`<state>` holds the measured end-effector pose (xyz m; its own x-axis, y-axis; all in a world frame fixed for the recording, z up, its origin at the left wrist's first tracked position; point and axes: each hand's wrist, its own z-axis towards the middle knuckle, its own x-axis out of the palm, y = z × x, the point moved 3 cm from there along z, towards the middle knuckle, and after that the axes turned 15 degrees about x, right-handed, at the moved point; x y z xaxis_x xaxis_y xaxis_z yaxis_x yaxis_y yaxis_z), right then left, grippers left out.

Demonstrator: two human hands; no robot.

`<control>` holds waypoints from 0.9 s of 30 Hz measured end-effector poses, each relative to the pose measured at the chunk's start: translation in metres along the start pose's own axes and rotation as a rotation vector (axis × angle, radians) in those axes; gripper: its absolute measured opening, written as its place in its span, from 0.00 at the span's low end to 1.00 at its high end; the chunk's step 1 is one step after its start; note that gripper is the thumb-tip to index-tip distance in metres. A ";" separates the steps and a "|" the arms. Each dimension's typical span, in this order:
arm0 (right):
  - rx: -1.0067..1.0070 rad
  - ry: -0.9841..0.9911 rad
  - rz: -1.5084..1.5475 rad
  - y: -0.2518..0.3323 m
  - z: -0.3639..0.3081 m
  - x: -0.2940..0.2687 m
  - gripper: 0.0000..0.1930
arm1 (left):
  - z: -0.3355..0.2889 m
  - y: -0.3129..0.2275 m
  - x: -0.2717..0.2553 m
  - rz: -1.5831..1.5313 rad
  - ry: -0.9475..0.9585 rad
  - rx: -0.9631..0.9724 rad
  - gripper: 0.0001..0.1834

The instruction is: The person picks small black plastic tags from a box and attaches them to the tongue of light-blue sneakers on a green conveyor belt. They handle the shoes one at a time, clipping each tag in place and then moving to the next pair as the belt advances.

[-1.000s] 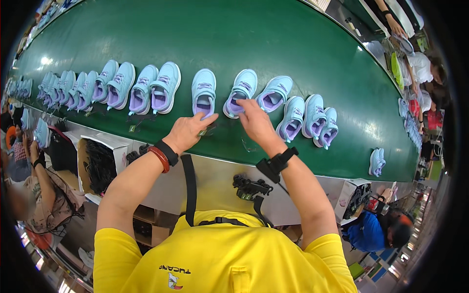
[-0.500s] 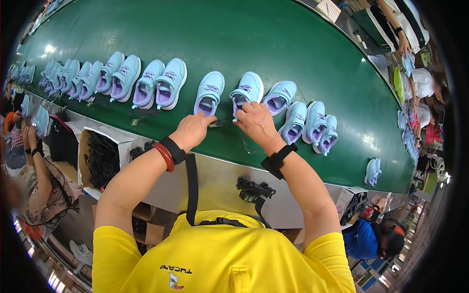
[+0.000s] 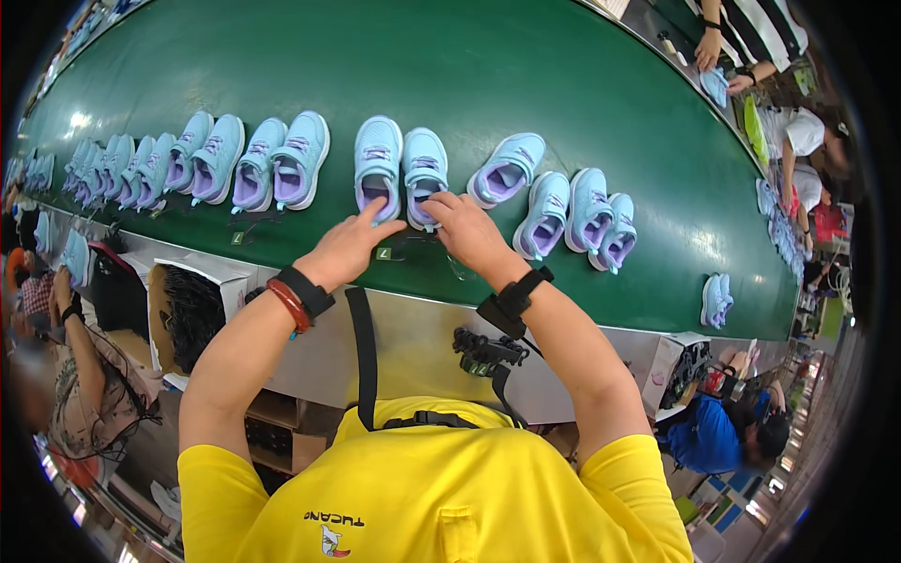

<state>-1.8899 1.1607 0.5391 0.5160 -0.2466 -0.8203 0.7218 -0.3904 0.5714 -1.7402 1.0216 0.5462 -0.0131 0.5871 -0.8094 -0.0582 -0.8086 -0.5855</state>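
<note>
Two light blue sneakers with lilac linings stand side by side on the green belt in front of me. At the heel of the left sneaker point(image 3: 378, 150) is my left hand point(image 3: 343, 248), its fingers on the heel rim. My right hand point(image 3: 467, 235) has its fingers closed at the heel of the right sneaker point(image 3: 425, 159), which they partly hide. A black plastic shoe hanger with a small green tag point(image 3: 384, 254) lies just behind the two heels, between my hands.
Rows of matching sneakers point(image 3: 301, 158) stand to the left, several more point(image 3: 543, 214) to the right. Boxes of black hangers point(image 3: 188, 314) stand below the belt's near edge, and a bunch of hangers point(image 3: 488, 352) lies by my waist. Co-workers point(image 3: 94, 375) sit on both sides.
The right sneaker has moved left and now stands close beside the left one. The sneakers have shifted left in view. The hanger's green tag now shows between my hands.
</note>
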 end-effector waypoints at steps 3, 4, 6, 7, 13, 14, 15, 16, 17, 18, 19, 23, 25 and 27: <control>0.054 -0.061 0.045 0.004 -0.033 -0.037 0.16 | -0.001 -0.014 -0.019 0.253 -0.069 -0.043 0.29; 0.104 -0.072 0.053 0.001 -0.049 -0.047 0.15 | 0.003 -0.017 -0.026 0.249 -0.161 0.005 0.25; 0.228 0.149 0.108 -0.014 -0.087 -0.051 0.14 | 0.017 -0.030 -0.032 0.259 -0.232 0.122 0.20; 0.275 0.259 0.133 -0.017 -0.105 -0.052 0.14 | 0.028 -0.038 -0.030 0.216 -0.229 0.179 0.20; 0.272 0.343 -0.059 -0.028 -0.187 -0.046 0.21 | 0.125 -0.075 0.019 0.209 -0.061 0.305 0.23; 0.274 0.306 -0.071 -0.035 -0.198 -0.039 0.20 | 0.139 -0.073 0.030 0.251 -0.046 0.320 0.20; 0.247 0.287 -0.078 -0.041 -0.206 -0.031 0.20 | 0.149 -0.068 0.040 0.291 -0.036 0.343 0.17; 0.228 0.262 -0.090 -0.047 -0.212 -0.023 0.19 | 0.157 -0.056 0.050 0.301 -0.040 0.362 0.15; 0.233 0.267 -0.053 -0.049 -0.216 -0.018 0.20 | 0.161 -0.043 0.059 0.338 0.043 0.313 0.13; 0.241 0.264 -0.016 -0.052 -0.220 -0.014 0.20 | 0.163 -0.040 0.059 0.390 0.142 0.289 0.12; 0.235 0.245 0.010 -0.056 -0.223 -0.008 0.19 | 0.162 -0.028 0.063 0.411 0.131 0.314 0.11; 0.330 0.250 0.088 -0.065 -0.227 -0.002 0.15 | 0.155 -0.024 0.064 0.360 0.072 0.343 0.10; 0.328 0.141 0.207 -0.074 -0.235 0.004 0.11 | 0.152 -0.031 0.072 0.259 0.121 0.351 0.08; 0.479 0.206 0.390 -0.076 -0.228 -0.010 0.09 | 0.146 -0.055 0.074 0.150 0.141 0.346 0.09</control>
<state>-1.8445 1.3954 0.5087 0.8107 -0.2939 -0.5064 0.2029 -0.6704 0.7138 -1.8832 1.1151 0.5248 0.0891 0.4328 -0.8971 -0.3993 -0.8096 -0.4303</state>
